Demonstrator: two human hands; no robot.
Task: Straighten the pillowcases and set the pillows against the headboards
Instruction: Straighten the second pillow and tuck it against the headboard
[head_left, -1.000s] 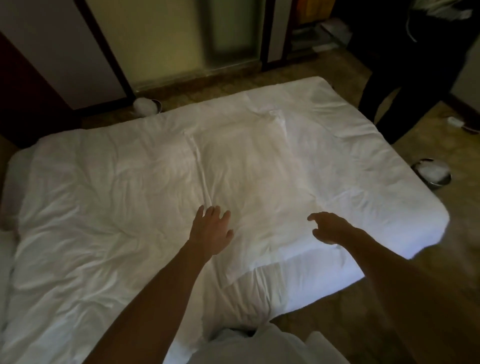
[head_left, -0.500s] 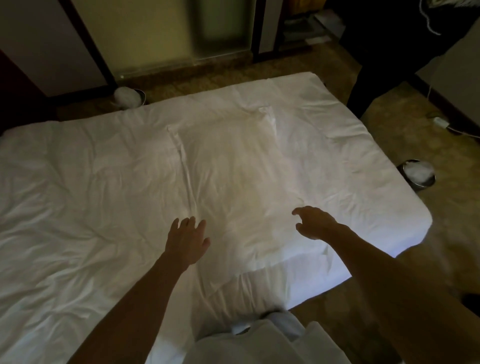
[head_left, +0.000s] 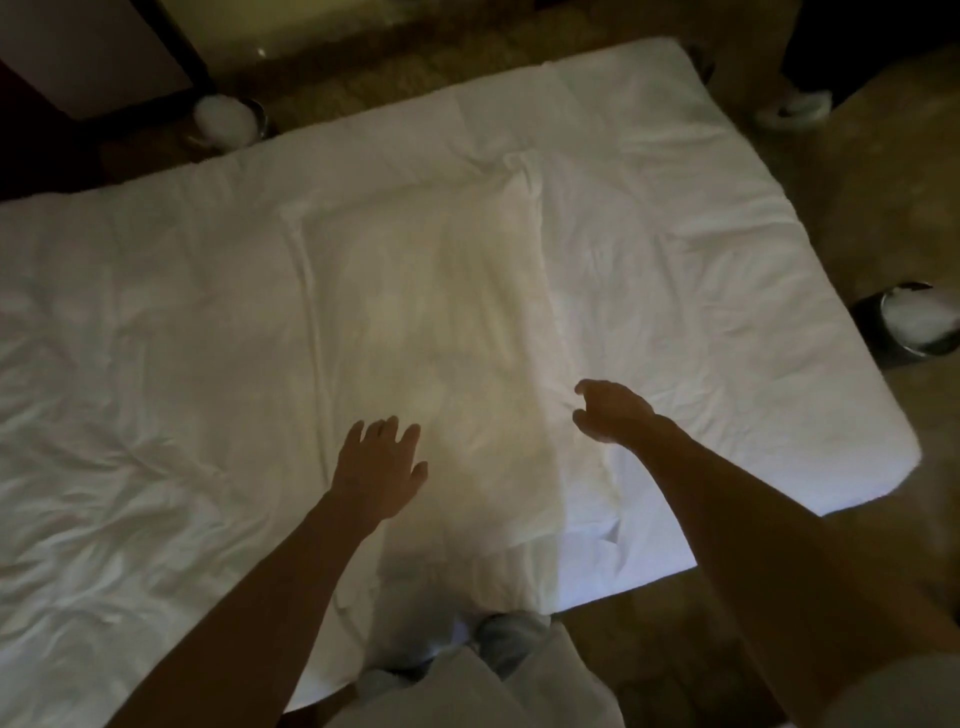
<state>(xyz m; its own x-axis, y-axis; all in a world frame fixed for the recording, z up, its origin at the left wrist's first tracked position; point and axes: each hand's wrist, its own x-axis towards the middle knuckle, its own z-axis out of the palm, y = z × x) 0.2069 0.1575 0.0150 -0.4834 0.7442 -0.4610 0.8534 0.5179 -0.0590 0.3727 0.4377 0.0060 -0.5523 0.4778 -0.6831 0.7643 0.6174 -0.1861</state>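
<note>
The pillow (head_left: 441, 322) is lying flat in the middle of the bed (head_left: 156, 374), its long sides running from near to far and its far right corner puckered into a small peak. No headboard is showing, so the pillow is not yet in its final place. The step in hand looks like straightening the pillowcase, not placing the pillow.

The left hand (head_left: 379, 470) is resting palm down on the near left part of the pillow, fingers straight and spread, grasping nothing. It seems to be pressing or smoothing the cloth. The right hand (head_left: 615, 413) is reaching to the pillow's right edge with thumb and fingers curved like a claw. A ridge of cloth is lying between them, but the picture is dim and blurred there, so I cannot tell whether the hand is already pinching the case or only closing toward it.

Wrinkles are running along the right edge and across the near end of the pillow, where the loose case is bunching at the near edge of the bed. The next move probably calls for a firm pinch on that right edge while the left hand is holding the pillow down, then a pull outward to draw the case taut. After that both hands would need to take hold of the pillow to carry it to a headboard.

Three round dishes (head_left: 919, 325) are sitting on the floor (head_left: 857, 208) around the bed.
</note>
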